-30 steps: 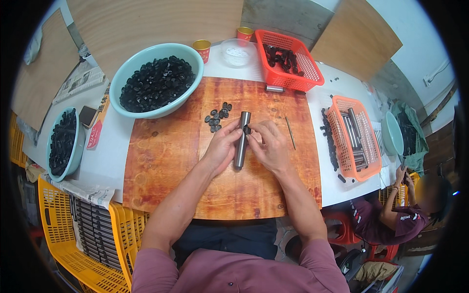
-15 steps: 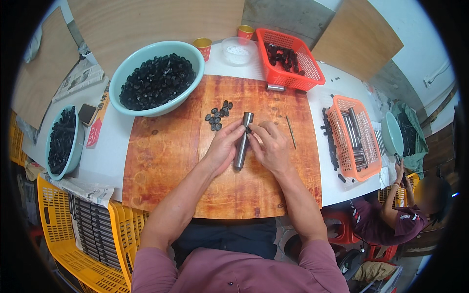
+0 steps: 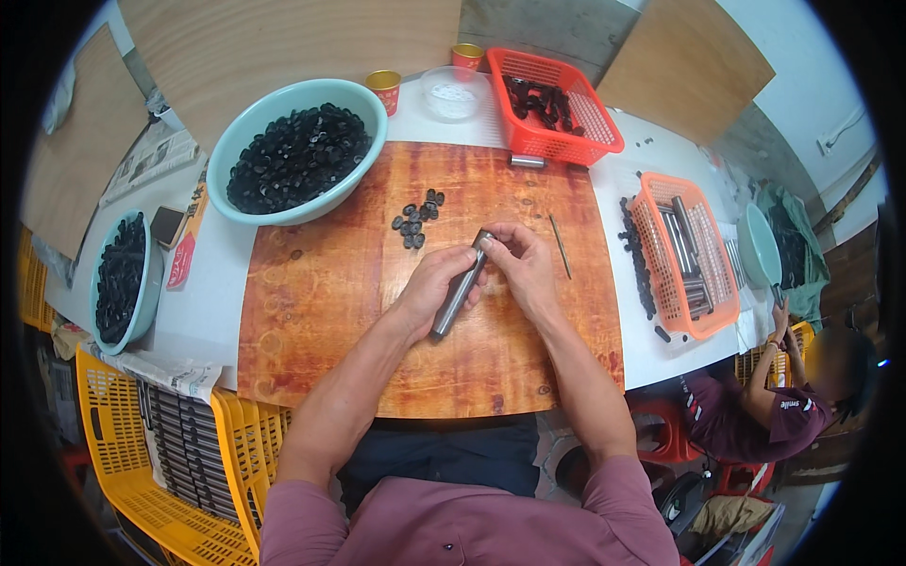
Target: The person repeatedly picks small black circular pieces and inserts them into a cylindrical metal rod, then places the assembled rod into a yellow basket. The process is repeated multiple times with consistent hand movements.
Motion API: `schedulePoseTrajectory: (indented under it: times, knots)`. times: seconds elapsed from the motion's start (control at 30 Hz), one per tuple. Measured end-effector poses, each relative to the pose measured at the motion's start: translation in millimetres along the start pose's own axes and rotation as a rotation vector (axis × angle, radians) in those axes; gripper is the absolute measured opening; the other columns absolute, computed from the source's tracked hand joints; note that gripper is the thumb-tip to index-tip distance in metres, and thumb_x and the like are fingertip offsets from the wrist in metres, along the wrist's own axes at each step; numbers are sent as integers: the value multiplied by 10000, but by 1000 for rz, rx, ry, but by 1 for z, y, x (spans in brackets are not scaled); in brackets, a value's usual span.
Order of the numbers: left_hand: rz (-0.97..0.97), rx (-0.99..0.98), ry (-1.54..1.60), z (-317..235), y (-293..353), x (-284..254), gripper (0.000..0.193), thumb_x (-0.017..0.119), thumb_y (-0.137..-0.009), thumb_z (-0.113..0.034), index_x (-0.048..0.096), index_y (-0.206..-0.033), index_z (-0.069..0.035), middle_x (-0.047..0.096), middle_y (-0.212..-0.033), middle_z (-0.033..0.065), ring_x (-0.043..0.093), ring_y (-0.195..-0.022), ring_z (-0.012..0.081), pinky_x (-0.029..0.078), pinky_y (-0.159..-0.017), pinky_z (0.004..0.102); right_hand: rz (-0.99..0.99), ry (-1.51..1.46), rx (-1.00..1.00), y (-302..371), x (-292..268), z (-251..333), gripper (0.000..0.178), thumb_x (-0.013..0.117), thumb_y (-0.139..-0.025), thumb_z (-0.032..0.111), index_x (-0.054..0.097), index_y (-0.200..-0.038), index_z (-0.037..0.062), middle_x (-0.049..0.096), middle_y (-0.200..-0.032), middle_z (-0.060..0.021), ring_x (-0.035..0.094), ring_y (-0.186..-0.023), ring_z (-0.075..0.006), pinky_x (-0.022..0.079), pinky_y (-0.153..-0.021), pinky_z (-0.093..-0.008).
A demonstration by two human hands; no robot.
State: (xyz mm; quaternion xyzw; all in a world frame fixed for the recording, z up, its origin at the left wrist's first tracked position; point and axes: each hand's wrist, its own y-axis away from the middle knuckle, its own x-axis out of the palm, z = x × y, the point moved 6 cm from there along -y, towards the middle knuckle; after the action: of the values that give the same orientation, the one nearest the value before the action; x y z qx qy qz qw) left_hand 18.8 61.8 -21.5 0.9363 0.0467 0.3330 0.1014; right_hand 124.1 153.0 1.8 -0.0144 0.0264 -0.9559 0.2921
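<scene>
A grey metal tube lies slantwise in my left hand, whose fingers wrap round its middle with the thumb along the top. At the tube's far end, my right hand is closed, thumb and fingers pressed on the tip. Whether a small part sits under the right fingertips cannot be made out. Just beyond my left hand, a loose group of small black oval rubber pieces lies on the reddish-brown wooden board. A thin metal rod rests on the board to the right of my right hand.
A pale green basin of black pieces stands far left, a smaller basin left of it. Baskets stand at right: a red one and an orange one holding tubes. Yellow crates sit lower left; a co-worker sits right.
The tube has tilted further, its near end swinging left and its far end coming nearer. My right hand has moved from the tube's side to its far tip.
</scene>
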Motion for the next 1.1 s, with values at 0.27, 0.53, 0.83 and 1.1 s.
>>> schedulePoseTrajectory:
  times: [0.27, 0.53, 0.83, 1.1]
  knots:
    - [4, 7, -121, 3, 0, 1, 244, 498, -1064, -279, 579, -1063, -48, 630, -815, 20, 602, -597, 77, 499, -512, 211, -1, -61, 66, 0, -2, -7, 306, 726, -904, 84, 614, -1165, -32, 675, -972, -70, 637, -881, -123, 529, -794, -265]
    - [-50, 84, -366, -6, 2, 10, 317, 518, -1064, -333, 601, -1042, -29, 592, -733, 3, 562, -548, 63, 453, -493, 203, -38, -128, -37, 4, -13, 16, 411, 729, -905, 95, 567, -1274, 13, 667, -1028, -26, 614, -917, -87, 473, -773, -222]
    - [-31, 170, -450, -9, 5, 9, 322, 496, -1064, -327, 579, -930, -46, 555, -685, -5, 507, -510, 58, 403, -464, 211, 41, -174, -91, 5, -10, 19, 408, 726, -891, 57, 565, -1259, -11, 657, -1031, -65, 621, -934, -113, 513, -858, -267]
    - [-17, 142, -532, -5, 3, 3, 304, 489, -1066, -317, 597, -1012, -38, 580, -719, 5, 531, -542, 60, 421, -490, 203, 59, -146, -25, 3, -17, 9, 383, 716, -902, 66, 570, -1249, -9, 656, -1033, -55, 608, -894, -82, 481, -741, -217]
